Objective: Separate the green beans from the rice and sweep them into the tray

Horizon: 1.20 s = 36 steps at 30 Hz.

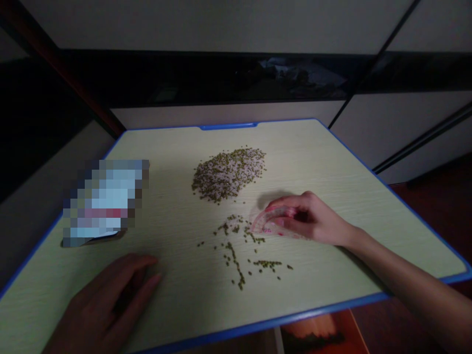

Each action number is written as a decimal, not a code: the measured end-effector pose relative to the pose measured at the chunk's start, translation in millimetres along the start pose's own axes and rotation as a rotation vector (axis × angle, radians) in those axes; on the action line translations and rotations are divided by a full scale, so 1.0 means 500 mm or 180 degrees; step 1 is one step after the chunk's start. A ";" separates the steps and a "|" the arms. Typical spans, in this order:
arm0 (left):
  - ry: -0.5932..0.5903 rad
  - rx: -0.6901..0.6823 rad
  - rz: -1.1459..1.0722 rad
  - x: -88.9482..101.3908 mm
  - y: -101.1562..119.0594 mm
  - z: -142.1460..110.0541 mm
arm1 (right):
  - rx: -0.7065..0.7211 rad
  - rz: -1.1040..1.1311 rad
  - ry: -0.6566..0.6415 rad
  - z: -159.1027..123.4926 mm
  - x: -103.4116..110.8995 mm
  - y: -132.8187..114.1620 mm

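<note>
The clear, half-round protractor (263, 223) has pinkish-red markings. Pinched between the right hand's (311, 219) thumb and fingers, it sits just beside scattered green beans (233, 253), across which the left hand (110, 300) is half-open, holding nothing. The protractor's print is too small to read.

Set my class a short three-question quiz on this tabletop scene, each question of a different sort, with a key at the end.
1. Which hand holds the clear protractor?
2. True or false: the scattered green seeds lie farther from the person than the mixed heap.
3. Fill in the missing word: the table has a ____ edge.

Key:
1. The right hand.
2. False; they lie nearer the person.
3. Blue.
</note>
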<state>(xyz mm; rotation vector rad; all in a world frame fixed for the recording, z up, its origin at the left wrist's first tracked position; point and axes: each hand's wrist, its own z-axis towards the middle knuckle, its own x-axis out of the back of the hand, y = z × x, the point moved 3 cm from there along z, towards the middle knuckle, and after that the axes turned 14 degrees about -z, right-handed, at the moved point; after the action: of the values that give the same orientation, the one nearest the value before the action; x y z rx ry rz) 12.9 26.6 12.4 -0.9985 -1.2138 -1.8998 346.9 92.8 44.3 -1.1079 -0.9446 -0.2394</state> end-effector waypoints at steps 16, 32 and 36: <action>-0.0108 0.0151 -0.0104 0.002 -0.003 -0.002 | -0.0096 0.0078 -0.0187 0.004 -0.011 -0.012; -0.0141 0.0187 -0.0077 0.001 -0.006 -0.007 | -0.0237 0.0157 0.0027 0.001 -0.012 -0.009; -0.0137 0.0131 -0.0113 0.000 -0.003 -0.003 | -0.0315 0.0136 0.0081 -0.007 -0.006 -0.005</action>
<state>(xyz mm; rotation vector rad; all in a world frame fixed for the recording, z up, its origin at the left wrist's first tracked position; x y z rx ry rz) 11.2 25.9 11.1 -1.0068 -1.2982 -1.8817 345.1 88.0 43.3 -1.2119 -0.8932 -0.2670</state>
